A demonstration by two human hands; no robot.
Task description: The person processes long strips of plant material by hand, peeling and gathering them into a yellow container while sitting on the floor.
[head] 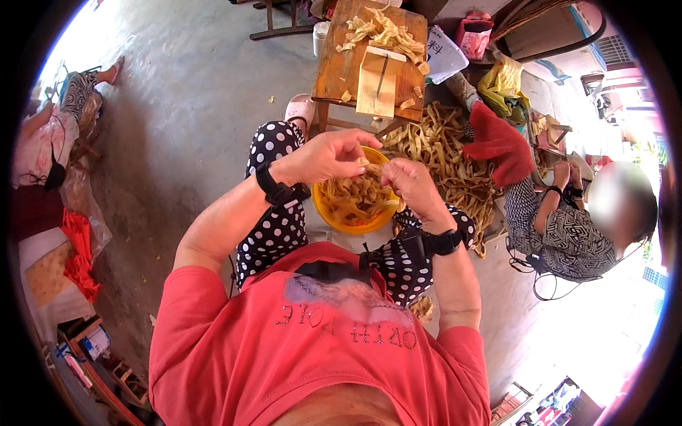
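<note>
Between my knees stands a yellow plastic basin [364, 230] holding a heap of curled, tan dried strips [354, 199]. My left hand [326, 158] is above the basin's far left part, its thumb and fingers pinching one end of a pale dried strip [371, 166]. The same strip runs to my right hand [415, 186], which grips it between thumb and fingers over the basin's right rim. Both wrists wear black bands. Beyond the basin, a wooden stool [333, 69] bears a small wooden board [376, 88] with a thin dark blade or rod on it, and more dried pieces [391, 34].
A large pile of long dried strips [453, 154] lies on the floor right of the basin. A co-worker [573, 239] sits at the right, near a red cloth [495, 141]. Another person [80, 101] is at the far left. A white cup [320, 38] stands beside the stool.
</note>
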